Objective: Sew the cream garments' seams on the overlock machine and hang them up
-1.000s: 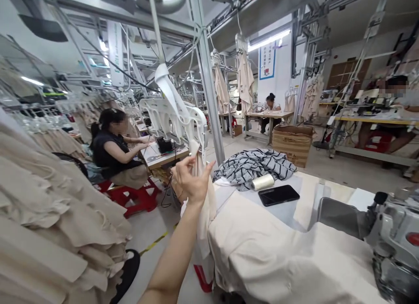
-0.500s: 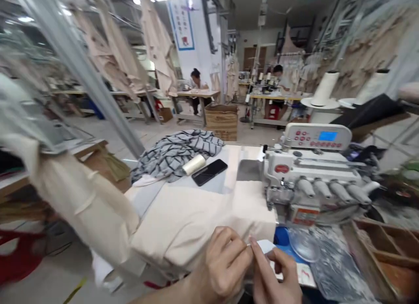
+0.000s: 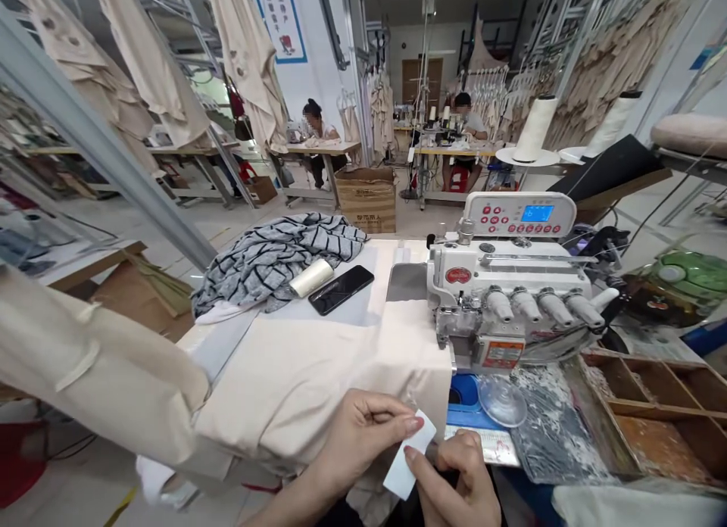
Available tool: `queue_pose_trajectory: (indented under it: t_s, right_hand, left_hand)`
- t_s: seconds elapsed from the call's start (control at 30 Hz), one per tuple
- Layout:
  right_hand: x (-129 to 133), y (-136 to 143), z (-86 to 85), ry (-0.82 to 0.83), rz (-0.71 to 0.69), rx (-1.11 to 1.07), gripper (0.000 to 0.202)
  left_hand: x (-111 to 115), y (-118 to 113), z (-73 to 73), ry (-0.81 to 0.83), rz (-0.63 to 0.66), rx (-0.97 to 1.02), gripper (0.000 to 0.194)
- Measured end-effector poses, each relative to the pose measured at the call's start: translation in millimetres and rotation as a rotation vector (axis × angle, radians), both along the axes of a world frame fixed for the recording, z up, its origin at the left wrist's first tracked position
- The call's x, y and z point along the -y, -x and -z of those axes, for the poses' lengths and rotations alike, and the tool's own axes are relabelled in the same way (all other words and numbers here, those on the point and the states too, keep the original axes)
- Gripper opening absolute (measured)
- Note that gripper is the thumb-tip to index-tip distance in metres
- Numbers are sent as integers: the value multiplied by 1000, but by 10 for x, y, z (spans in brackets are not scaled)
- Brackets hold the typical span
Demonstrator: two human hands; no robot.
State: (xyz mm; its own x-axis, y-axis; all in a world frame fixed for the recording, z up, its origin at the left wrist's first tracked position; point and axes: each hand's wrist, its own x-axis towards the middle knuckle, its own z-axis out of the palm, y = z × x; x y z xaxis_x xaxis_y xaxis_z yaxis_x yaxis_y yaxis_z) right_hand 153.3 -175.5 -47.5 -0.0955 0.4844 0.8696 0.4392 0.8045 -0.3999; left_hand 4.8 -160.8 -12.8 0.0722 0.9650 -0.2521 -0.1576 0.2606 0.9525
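A small white rectangular strip (image 3: 400, 472), like a label or slip of paper, is held in front of me near the table's front edge. My left hand (image 3: 363, 428) pinches its upper end between thumb and finger. Lower down on the same strip, the thumb of my right hand (image 3: 457, 474) presses against it, with the fingers curled in behind. Just beyond my hands, beige fabric (image 3: 318, 360) covers the table and drapes over its edge. To the right stands a white overlock sewing machine (image 3: 516, 277) with a lit blue display.
A black phone (image 3: 341, 289), a cream thread spool (image 3: 311, 278) and a crumpled striped grey cloth (image 3: 266, 258) lie behind the beige fabric. On the right are a clear round lid (image 3: 503, 402) and a wooden divided tray (image 3: 647, 402). Two people sit at far tables.
The view has steadied and turned slightly right. My hands have moved apart a little, and the white strip, mostly covered before, now shows between them.
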Motion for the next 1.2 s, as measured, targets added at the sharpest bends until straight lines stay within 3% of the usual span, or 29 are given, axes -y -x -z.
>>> queue_pose_trajectory:
  t_s: [0.2,0.43,0.67,0.77,1.0,1.1,1.2]
  right_hand:
    - [51,-2,-12,469,-182,-263,16]
    - [28,22,-109,747,-177,-566,20]
    - [21,-45,-79,673,-197,-447,17]
    - [5,-72,-33,716,-177,-459,20]
    - [-123,-170,-90,639,-123,-374,10]
    - [-150,-240,-152,557,-161,-215,16]
    - [-158,-295,-135,515,-104,-138,17]
  left_hand:
    - [100,-77,-77,-162,-87,-53,33]
    - [198,-118,-110,-310,-98,-86,33]
    - [231,-159,4,-361,-108,-138,19]
    - [217,-142,17,-426,-92,-222,16]
    - [188,-168,-71,-531,-22,-452,33]
    - [160,-178,-39,-423,27,-392,34]
    - [103,-154,22,-188,40,-237,38]
